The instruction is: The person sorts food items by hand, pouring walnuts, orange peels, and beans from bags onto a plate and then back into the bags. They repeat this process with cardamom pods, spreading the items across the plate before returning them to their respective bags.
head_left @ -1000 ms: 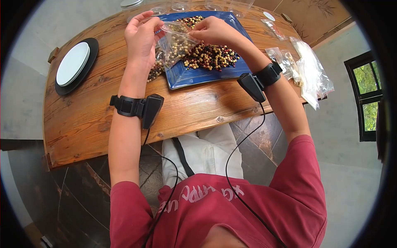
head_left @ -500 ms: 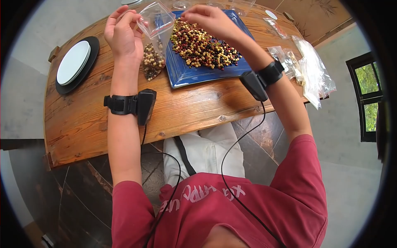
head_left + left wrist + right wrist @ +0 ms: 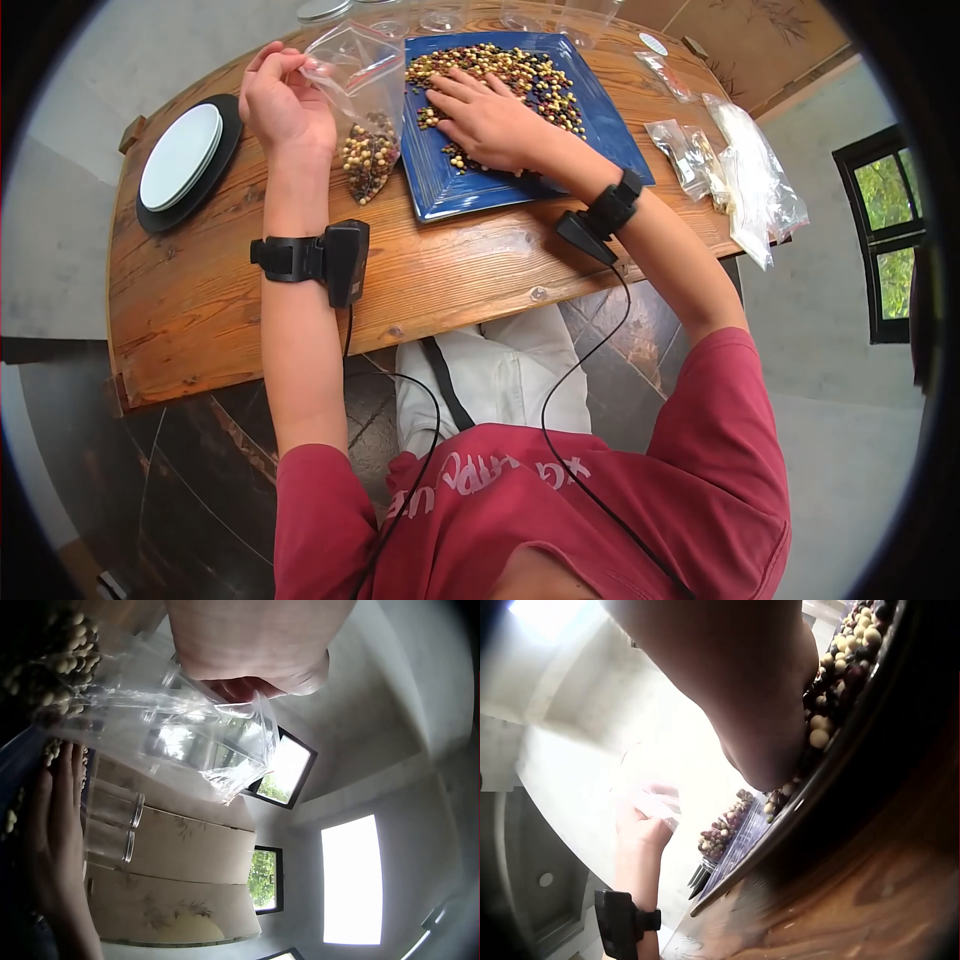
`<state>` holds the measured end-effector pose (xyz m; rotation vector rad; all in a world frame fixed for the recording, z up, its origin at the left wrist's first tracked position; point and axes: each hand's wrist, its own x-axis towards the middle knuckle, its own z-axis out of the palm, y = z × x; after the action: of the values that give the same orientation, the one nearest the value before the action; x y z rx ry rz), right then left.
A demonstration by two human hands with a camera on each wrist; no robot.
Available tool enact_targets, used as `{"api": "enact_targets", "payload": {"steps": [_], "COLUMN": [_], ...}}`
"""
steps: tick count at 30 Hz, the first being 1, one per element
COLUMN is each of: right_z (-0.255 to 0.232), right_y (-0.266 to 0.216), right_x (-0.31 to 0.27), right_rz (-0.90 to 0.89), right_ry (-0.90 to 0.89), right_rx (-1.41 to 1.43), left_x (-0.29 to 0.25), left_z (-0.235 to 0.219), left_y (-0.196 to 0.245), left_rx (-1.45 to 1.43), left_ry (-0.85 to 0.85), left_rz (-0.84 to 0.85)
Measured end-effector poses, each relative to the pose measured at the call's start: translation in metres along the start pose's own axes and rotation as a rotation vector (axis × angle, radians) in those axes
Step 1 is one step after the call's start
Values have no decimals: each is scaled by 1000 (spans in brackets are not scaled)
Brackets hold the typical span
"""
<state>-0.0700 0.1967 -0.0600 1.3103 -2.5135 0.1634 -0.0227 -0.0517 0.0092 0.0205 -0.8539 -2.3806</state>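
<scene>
My left hand (image 3: 290, 105) pinches the upper edge of a clear zip bag (image 3: 362, 72) beside the tray's left edge. Mixed beans (image 3: 369, 160) fill the bag's bottom, and its mouth gapes at the top. In the left wrist view the clear plastic (image 3: 187, 739) hangs just below that hand. My right hand (image 3: 490, 125) lies palm down with fingers spread on the loose mixed beans (image 3: 545, 85), which cover much of the square blue tray (image 3: 610, 150). The right wrist view shows this hand (image 3: 769, 742) low among the beans; its fingertips are hidden there.
White plates (image 3: 178, 155) are stacked on a black plate (image 3: 228, 150) at the left. Clear jars (image 3: 440, 18) line the back, near a silver lid (image 3: 322, 10). Plastic packets (image 3: 690, 155) and larger clear bags (image 3: 750, 180) lie at the wooden table's (image 3: 240, 310) right side.
My left hand has moved left with the bag, clear of the tray's beans. My right hand has let go of the bag and come down onto the beans, fingers spreading.
</scene>
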Motion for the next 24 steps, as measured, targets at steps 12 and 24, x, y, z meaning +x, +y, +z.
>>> {"api": "enact_targets", "payload": {"steps": [12, 24], "right_z": [-3, -4], "right_y": [23, 23], "right_x": [20, 23], "right_rz": [290, 60], "right_ry": [-67, 142], "right_rx": [25, 124], "left_x": [-4, -19], "left_z": [4, 19], "left_y": [-4, -7], "left_rx": [18, 448], "left_ry": [-37, -283], "left_rz": [-41, 126]}}
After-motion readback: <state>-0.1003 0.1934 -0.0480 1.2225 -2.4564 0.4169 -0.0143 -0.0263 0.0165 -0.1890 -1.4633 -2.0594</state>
